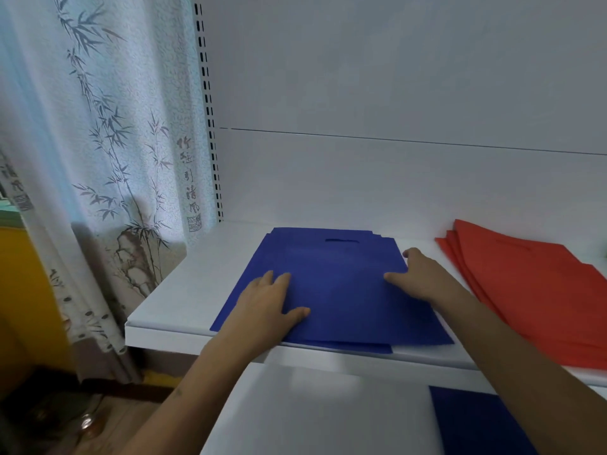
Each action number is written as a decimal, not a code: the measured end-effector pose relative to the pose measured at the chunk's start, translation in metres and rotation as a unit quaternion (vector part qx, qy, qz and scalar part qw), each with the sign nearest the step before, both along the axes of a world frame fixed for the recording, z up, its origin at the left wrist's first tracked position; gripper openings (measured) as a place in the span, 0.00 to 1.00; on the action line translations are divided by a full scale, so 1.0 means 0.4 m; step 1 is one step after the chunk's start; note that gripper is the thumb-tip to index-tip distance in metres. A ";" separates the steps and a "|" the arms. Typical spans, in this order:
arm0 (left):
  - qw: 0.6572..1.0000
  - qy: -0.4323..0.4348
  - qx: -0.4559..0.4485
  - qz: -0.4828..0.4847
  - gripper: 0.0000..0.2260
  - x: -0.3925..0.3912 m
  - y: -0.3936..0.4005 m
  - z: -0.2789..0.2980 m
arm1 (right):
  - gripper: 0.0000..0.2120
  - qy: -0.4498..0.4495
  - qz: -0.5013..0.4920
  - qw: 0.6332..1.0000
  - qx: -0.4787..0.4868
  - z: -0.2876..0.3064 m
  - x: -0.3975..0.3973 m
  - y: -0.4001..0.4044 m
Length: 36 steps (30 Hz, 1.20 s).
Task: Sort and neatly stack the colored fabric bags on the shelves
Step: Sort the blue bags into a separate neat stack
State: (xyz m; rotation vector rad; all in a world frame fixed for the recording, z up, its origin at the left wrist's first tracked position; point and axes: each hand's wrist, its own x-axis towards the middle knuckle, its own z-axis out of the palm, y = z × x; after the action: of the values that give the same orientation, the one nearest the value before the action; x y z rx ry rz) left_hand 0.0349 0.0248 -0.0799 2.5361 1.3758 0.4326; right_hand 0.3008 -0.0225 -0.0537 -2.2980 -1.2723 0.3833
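A stack of dark blue fabric bags (335,261) lies flat on the upper white shelf (170,303), its cut-out handle toward the back wall. My left hand (269,300) rests flat on the stack's near left part, fingers straight. My right hand (423,277) lies flat on the stack's right edge, fingers spread. To the right lies a fanned stack of red-orange bags (538,290) on the same shelf. Another blue bag (473,421) lies on the lower shelf, partly behind my right forearm.
The lower white shelf (315,415) juts out below. A slotted upright (210,126) runs up the shelf's left back corner. A bamboo-print curtain (108,159) hangs at the left, with a yellow surface (23,290) beyond it.
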 end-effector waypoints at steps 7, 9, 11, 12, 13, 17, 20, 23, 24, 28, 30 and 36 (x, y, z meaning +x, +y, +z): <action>0.999 0.017 -0.008 0.038 0.27 -0.017 0.051 0.016 | 0.28 0.302 -0.029 0.950 0.069 0.012 0.000 0.019; 0.999 0.003 -0.025 0.035 0.27 -0.021 0.061 0.022 | 0.21 0.297 -0.031 0.952 0.063 -0.004 0.003 0.022; 0.999 -0.013 -0.038 0.027 0.27 -0.025 0.068 0.023 | 0.15 0.256 -0.019 0.965 0.060 -0.026 0.007 0.031; 0.999 -0.018 -0.041 0.023 0.27 -0.026 0.070 0.023 | 0.13 0.216 -0.007 0.974 0.063 -0.034 0.006 0.034; 0.999 -0.021 -0.040 0.019 0.28 -0.027 0.071 0.022 | 0.12 0.165 0.008 0.984 0.068 -0.039 0.007 0.038; 0.999 -0.016 -0.034 0.017 0.28 -0.021 0.071 0.020 | 0.19 -0.007 0.043 0.996 0.081 -0.048 0.016 0.055; 1.000 -0.012 -0.013 0.018 0.24 -0.016 0.064 0.010 | 0.20 -0.114 0.023 0.990 0.080 -0.051 0.018 0.063; 1.000 -0.010 0.006 0.025 0.23 -0.016 0.058 0.001 | 0.17 -0.228 0.013 0.971 0.069 -0.053 0.002 0.062; 1.000 -0.005 0.015 0.026 0.23 -0.016 0.056 0.000 | 0.15 -0.266 0.015 0.961 0.067 -0.052 -0.006 0.063; 0.998 0.020 0.058 0.027 0.21 -0.011 0.034 -0.007 | 0.08 -0.351 0.020 0.936 0.035 -0.040 -0.020 0.057; 0.996 0.026 0.082 0.020 0.20 -0.006 0.021 -0.010 | 0.08 -0.349 0.027 0.936 0.045 -0.046 -0.018 0.050; 0.997 0.024 0.076 -0.002 0.20 0.005 0.014 -0.010 | 0.11 -0.131 0.074 0.983 0.104 -0.064 0.025 0.062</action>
State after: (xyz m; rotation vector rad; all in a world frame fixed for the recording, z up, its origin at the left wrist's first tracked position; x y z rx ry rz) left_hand 0.0370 0.0303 -0.0838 2.6865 1.4052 0.4977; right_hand 0.3110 0.0021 -0.0794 -2.1324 -1.5377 -0.0078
